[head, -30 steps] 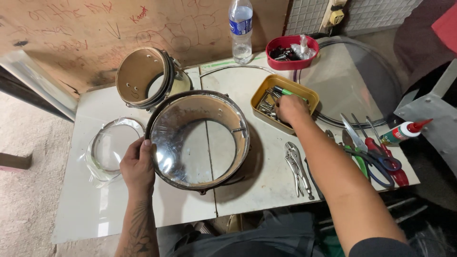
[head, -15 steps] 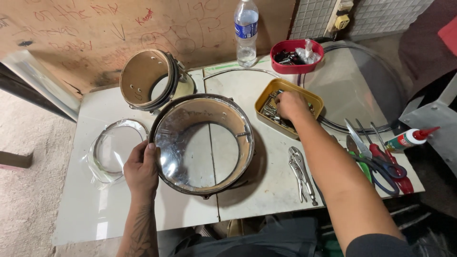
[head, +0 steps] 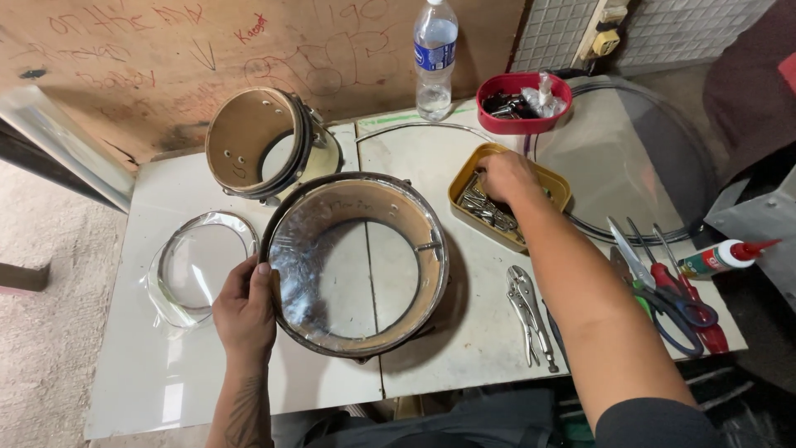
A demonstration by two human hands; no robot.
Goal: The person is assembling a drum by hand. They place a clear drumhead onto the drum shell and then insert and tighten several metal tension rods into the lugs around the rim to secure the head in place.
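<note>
Right hand (head: 507, 177) has dug deeper into yellow tray (head: 554, 184); left hand (head: 243, 311) still grips drum shell (head: 356, 261).

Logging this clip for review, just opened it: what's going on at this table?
A person steadies a drum shell with a clear head on a white table, left hand on its rim. The right hand reaches into a yellow tray of small metal parts. Locking pliers, scissors, a second shell and a water bottle lie around.

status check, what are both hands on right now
Left hand grips rim of large round clear-skinned drum shell. Right hand reaching into yellow rectangular tray of metal parts, grasp not visible. Steel locking pliers beside drum, apart.
</note>
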